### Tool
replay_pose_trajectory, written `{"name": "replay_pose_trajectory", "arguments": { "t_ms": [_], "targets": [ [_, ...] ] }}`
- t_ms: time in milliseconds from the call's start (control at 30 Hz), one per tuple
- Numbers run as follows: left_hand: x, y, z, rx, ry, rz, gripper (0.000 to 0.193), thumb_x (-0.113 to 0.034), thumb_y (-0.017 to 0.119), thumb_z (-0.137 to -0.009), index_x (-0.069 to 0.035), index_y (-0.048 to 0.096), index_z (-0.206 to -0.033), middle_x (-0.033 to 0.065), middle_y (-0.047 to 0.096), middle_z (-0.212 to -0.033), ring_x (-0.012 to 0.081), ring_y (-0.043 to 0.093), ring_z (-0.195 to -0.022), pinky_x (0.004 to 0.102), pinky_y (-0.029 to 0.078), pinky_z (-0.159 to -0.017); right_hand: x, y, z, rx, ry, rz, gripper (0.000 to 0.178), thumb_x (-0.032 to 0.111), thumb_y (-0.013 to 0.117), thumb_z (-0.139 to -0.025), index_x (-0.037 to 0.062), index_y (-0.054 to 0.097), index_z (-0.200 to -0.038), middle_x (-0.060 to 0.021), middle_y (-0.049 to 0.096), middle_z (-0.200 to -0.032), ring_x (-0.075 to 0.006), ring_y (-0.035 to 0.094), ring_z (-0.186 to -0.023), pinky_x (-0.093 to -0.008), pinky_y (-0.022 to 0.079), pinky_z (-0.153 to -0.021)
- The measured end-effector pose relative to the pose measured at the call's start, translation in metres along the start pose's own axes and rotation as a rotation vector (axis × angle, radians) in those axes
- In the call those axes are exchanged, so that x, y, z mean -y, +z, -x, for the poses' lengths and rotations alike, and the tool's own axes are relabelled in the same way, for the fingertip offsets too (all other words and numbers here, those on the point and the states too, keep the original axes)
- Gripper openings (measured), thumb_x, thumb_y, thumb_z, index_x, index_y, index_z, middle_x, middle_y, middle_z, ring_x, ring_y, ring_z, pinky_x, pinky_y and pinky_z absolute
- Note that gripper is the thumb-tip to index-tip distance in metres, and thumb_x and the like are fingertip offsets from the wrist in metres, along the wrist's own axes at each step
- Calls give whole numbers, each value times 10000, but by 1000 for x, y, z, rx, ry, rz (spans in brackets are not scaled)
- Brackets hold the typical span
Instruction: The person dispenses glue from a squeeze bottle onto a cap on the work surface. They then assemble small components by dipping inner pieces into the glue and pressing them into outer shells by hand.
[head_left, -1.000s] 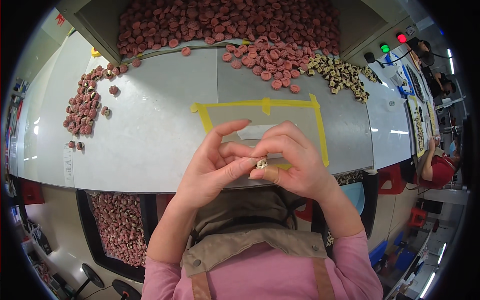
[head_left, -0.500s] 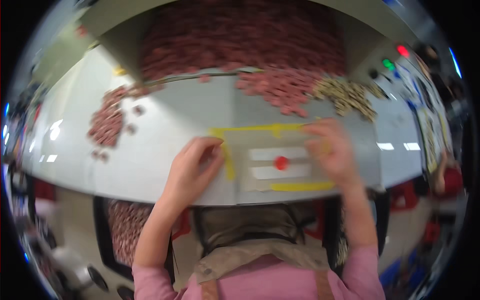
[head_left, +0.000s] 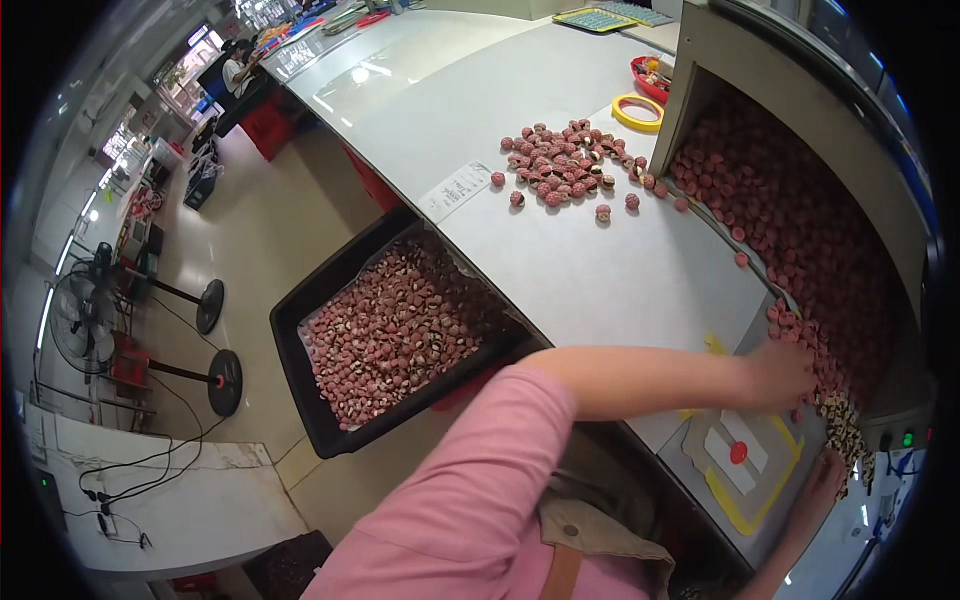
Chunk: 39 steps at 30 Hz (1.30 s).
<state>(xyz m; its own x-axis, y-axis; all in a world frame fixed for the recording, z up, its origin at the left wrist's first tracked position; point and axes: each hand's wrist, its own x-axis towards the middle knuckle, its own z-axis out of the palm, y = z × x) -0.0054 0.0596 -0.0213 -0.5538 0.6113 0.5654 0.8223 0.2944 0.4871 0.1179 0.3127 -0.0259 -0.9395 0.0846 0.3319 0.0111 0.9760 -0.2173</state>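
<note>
Some pink caps lie by the left hand and cream-and-dark pieces by the right hand on the surface, seemingly a pick-up step calling next for a light pinch, though I cannot tell whether fingers are closed.

Your pale tabletop runs from 11 o'clock round to 4, with lamp glare on its glossy far end at 11. The smooth beige floor opens toward your 10 o'clock, where a red stool stands by the table. Beyond it, daylight-bright openings, doors or windows you can't tell, glow. At your 9 o'clock are a standing fan and white tube lights; at 8, a white counter has black cables trailing across.
</note>
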Motion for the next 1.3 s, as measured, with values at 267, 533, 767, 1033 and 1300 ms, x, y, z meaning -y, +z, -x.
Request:
{"name": "replay_pose_trajectory", "arguments": {
  "t_ms": [267, 533, 767, 1033, 1300],
  "targets": [
    [21, 16, -9, 111, -36, 8, 174, -141, 588, -726, -49, 621, -870, 148, 560, -933, 304, 562, -889, 408, 473, -737, -16, 0, 3, -31, 188, -261, 231, 128, 501, -917, -9, 507, -1104, -109, 553, -1043, -188, 524, -926, -297, 430, -810],
    [15, -79, 53, -131, -312, 293, 126, -90, 597, -798, -3, 567, -884, 120, 542, -868, 242, 572, -770, 328, 483, -695, 10, -26, 12, 113, 69, -208, 181, 87, 509, -901, -16, 542, -1047, -89, 569, -966, -164, 525, -914, -284, 422, -794],
    [-11, -105, 95, -136, -696, 990, 157, -150, 608, -868, -28, 548, -948, -3, 547, -855, 57, 513, -728, 214, 453, -647, 22, -30, 20, 118, 202, -284, 160, 75, 520, -880, -19, 532, -1009, -82, 530, -895, -155, 489, -799, -272, 406, -732],
    [-52, -66, 99, -166, -711, 1380, 128, -87, 621, -847, -38, 552, -943, -14, 549, -868, 42, 520, -791, 191, 437, -700, 22, -29, 22, 143, 137, -214, 171, 105, 517, -894, -13, 513, -1018, -80, 498, -915, -157, 471, -764, -268, 399, -705],
    [-67, -69, 102, -193, -589, 993, 113, -121, 591, -869, -33, 527, -901, -5, 492, -791, 52, 440, -689, 203, 383, -615, 11, -23, 27, 125, 151, -196, 215, 123, 509, -905, -26, 507, -1059, -109, 493, -975, -201, 490, -837, -287, 412, -739]
  ]
}}
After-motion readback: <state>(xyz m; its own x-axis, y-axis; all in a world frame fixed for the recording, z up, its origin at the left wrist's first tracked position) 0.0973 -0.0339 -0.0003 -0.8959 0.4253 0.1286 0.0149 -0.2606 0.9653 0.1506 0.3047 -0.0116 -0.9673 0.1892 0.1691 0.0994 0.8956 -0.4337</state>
